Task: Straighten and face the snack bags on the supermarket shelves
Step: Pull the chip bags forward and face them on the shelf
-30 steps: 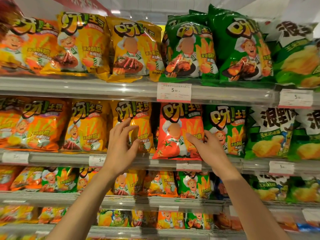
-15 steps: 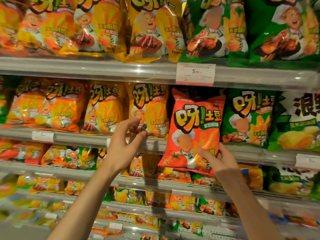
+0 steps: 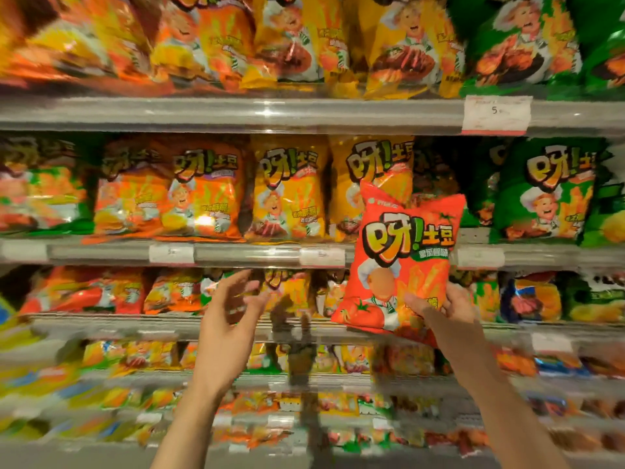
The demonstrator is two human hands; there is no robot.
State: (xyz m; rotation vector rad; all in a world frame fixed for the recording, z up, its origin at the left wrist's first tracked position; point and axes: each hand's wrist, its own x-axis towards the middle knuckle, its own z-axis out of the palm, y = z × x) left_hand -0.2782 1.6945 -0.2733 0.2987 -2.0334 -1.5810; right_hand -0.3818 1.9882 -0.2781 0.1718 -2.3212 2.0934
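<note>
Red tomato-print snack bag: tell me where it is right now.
In the head view, the red tomato-print snack bag is right of centre, off the shelf, held at its lower corner by the right hand before the yellow bags.

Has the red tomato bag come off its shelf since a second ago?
Yes. The red tomato bag, gripped by the right hand, is now out of its slot, hanging below that shelf rail.

Red tomato-print bag [image 3: 402,262], yellow bags [image 3: 289,191], green bag [image 3: 548,191], grey shelf rail [image 3: 236,111]

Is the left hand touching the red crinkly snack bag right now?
Apart. The head view shows the left hand open, with shelf visible between its fingers and the red crinkly snack bag, held only by the right hand.
</note>
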